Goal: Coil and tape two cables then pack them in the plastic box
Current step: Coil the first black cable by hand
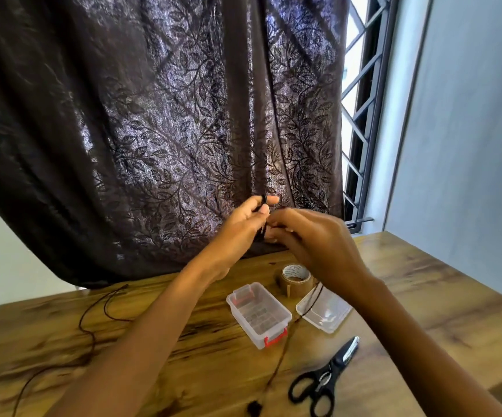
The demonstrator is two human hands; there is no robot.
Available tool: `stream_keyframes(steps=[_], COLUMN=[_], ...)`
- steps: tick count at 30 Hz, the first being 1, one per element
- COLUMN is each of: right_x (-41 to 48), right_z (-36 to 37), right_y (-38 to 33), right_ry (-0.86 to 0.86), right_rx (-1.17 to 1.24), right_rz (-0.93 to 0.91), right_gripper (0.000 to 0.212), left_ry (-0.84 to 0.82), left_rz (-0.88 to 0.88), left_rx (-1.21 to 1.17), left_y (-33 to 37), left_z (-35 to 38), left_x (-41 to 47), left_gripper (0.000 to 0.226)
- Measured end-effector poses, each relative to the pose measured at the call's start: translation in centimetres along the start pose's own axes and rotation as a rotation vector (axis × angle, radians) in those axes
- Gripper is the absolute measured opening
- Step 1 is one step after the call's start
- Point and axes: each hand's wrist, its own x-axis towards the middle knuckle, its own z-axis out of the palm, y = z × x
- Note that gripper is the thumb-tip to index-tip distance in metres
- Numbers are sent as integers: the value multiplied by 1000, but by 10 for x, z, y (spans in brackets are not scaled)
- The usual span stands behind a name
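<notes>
Both hands are raised above the table in front of the curtain. My left hand (248, 219) pinches the end of a thin dark cable between thumb and fingers. My right hand (306, 239) grips the same cable right beside it. From the hands this cable (285, 350) hangs down past the box to the table's near edge. A second dark cable (91, 335) lies loose on the left of the table. The clear plastic box (258, 314) with red clasps stands open, its lid (323, 311) beside it on the right.
A roll of brown tape (296, 281) stands behind the box. Black scissors (323, 377) lie at the front right. The wooden table (424, 296) ends at a dark leaf-patterned curtain (153, 130); a barred window (361, 115) is at the right.
</notes>
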Motion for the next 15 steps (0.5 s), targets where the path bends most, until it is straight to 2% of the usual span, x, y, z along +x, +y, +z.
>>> stream_keyframes(steps=[5, 8, 11, 13, 15], right_x=[27, 35, 35, 32, 29], right_z=[-21, -29, -37, -40, -41], right_y=[7, 15, 25, 32, 38], right_ry=[-107, -212, -372, -359, -277], right_rx=[370, 590, 915, 1121, 1216], right_rz=[267, 394, 550, 617, 638], right_gripper=[20, 33, 45, 40, 33], left_ry=[-132, -154, -209, -253, -279], left_rz=[-33, -38, -63, -73, -81], left_rx=[6, 23, 31, 26, 3], left_y=[3, 5, 8, 9, 10], left_z=[3, 1, -2, -5, -6], left_x=[-7, -8, -10, -11, -13], left_gripper=[23, 20, 30, 39, 40])
